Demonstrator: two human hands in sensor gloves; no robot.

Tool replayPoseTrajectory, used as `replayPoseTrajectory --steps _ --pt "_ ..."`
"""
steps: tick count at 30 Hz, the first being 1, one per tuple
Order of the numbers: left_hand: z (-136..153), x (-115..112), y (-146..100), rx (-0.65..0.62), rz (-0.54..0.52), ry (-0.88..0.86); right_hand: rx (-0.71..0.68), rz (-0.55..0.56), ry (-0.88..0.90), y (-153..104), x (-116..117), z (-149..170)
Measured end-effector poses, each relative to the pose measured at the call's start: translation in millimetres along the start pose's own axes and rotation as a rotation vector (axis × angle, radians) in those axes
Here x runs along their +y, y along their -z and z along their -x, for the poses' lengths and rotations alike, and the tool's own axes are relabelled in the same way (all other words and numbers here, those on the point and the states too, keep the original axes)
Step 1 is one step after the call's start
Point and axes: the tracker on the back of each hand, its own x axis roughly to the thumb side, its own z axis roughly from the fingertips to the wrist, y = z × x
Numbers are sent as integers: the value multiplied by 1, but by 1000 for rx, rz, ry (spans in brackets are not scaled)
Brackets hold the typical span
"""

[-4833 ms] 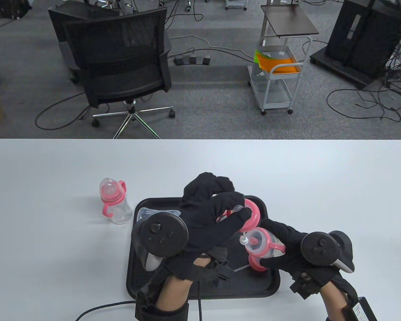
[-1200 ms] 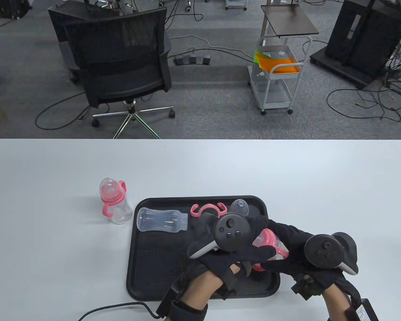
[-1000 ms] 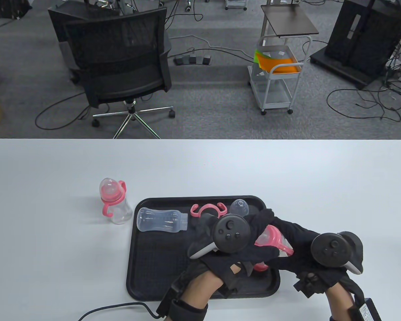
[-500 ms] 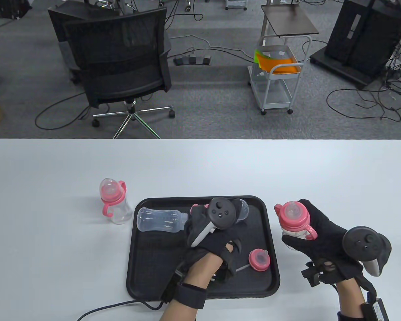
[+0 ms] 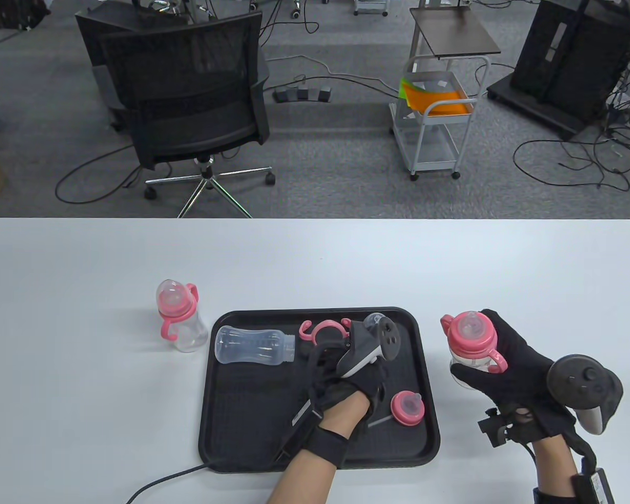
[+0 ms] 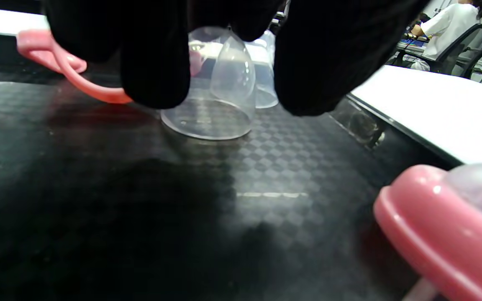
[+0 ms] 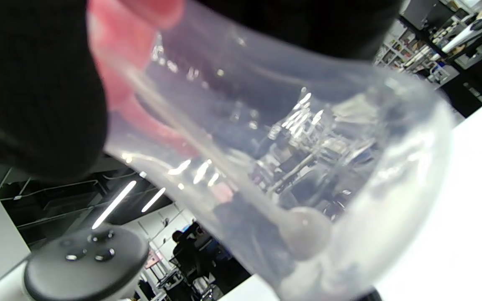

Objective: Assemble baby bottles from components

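Observation:
My right hand (image 5: 496,362) grips an assembled bottle (image 5: 472,341) with a pink collar, nipple and handles, upright over the table just right of the black tray (image 5: 231,441). Its clear body (image 7: 287,167) fills the right wrist view, with a straw weight inside. My left hand (image 5: 358,336) reaches over the tray's back to a clear dome cap (image 5: 375,321). In the left wrist view its fingers (image 6: 153,62) hang spread over the cap (image 6: 207,113), which stands on the tray (image 6: 98,188).
On the tray lie a clear bottle body (image 5: 254,345), a pink handle ring (image 5: 320,331) and a pink collar with nipple and straw (image 5: 407,407). A capped, assembled bottle (image 5: 178,315) stands on the table left of the tray.
Both hands were together on the bottle over the tray. My right hand carried it right, off the tray. My left hand let go and moved back to the clear cap.

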Motion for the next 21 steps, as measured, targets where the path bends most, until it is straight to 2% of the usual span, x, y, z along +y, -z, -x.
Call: replayPoseTrajectory --steps 6,14,21 --pt "-5 -6 -3 -8 9 86 8 -12 -3 0 3 2" --pt "-10 -16 1 -15 79 128 1 -25 0 0 5 2" --pt "-10 -13 -5 -34 8 155 -13 -27 -3 0 5 0"
